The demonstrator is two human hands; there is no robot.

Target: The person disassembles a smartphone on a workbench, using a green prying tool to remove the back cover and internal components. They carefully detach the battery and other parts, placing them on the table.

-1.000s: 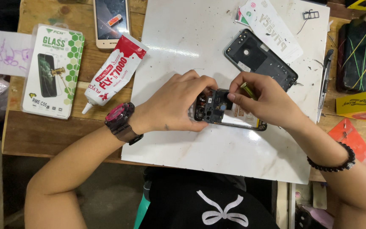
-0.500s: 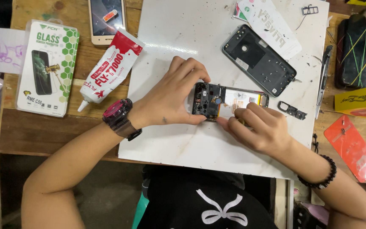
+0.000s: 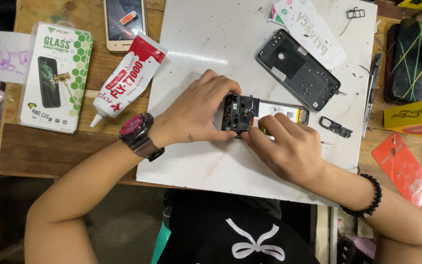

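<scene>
Gripped at its left end by the left hand (image 3: 199, 115), an opened phone (image 3: 262, 115) is held flat on the white board (image 3: 211, 49), insides facing up. That grip is closed on the phone, fingers curled over the top edge, thumb at the bottom. The right hand (image 3: 289, 146) is laid against the phone's lower edge, fingertips pinched narrow right at the dark circuit part; what's pinched there can't be made out, too small. A dark back cover (image 3: 299, 68) is seen lying just up and right of the phone, and a small black part (image 3: 335, 126) sits beside its right end. A glue tube (image 3: 128, 80) is left on the wooden counter (image 3: 50, 146), half onto the board.
</scene>
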